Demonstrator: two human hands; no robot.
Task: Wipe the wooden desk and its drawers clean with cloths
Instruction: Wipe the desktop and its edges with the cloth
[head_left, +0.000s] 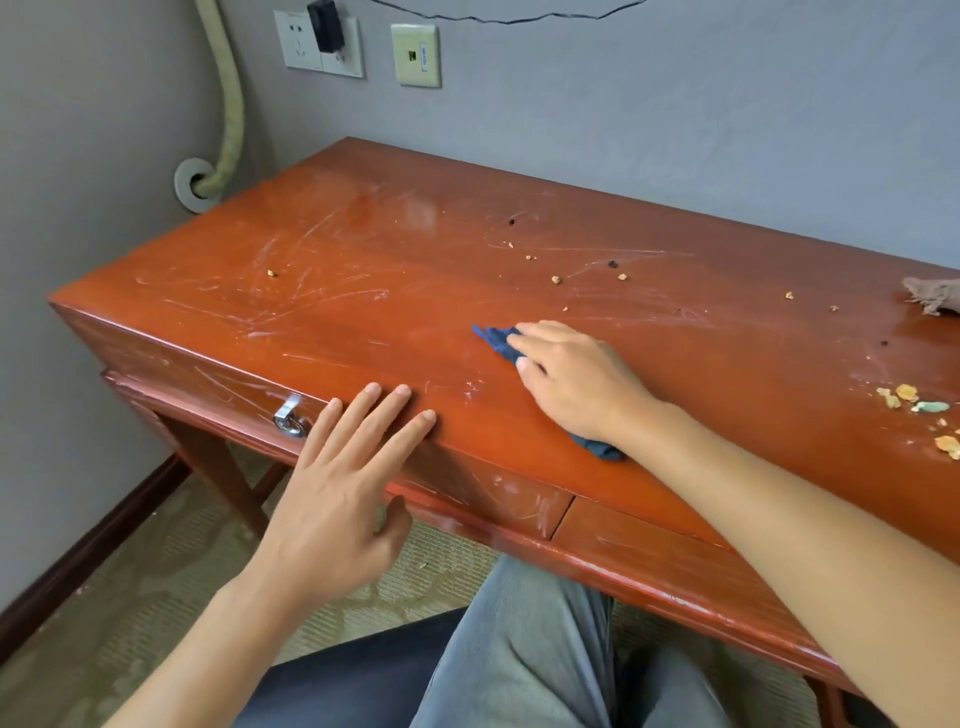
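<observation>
The desk (363, 270) fills the middle of the view, its red-brown top scuffed with pale scratches and running off the frame at 3 o'clock, so its far end is cut off. The right hand (576, 384) lies flat on the blue cloth (498, 340) near the centre of the desktop, fingers fairly straight and slightly spread, pressing the cloth down on the wood. Most of the cloth is hidden under the palm; only a pointed end shows past the fingertips toward 10 o'clock and a small fold pokes out beneath the wrist toward 5 o'clock.

The left hand (337, 499) is at 7 o'clock from the cloth, fingers straight and spread, their tips resting on the front edge of the desktop, the thumb held apart below the edge. It holds nothing. Just beside its little finger, at 9 o'clock, a metal ring handle (291, 415) hangs on the left drawer (509, 499); part of that drawer front is covered by the hand. A second drawer (649, 561) adjoins it at 4 o'clock, largely hidden by the right forearm.

A brown rag (935, 301) sits at the 3 o'clock edge, partly cut off. Crumbs (556, 279) are scattered across the top, with a thicker cluster of scraps (914, 400) toward 3 o'clock; what they are is hard to tell.
</observation>
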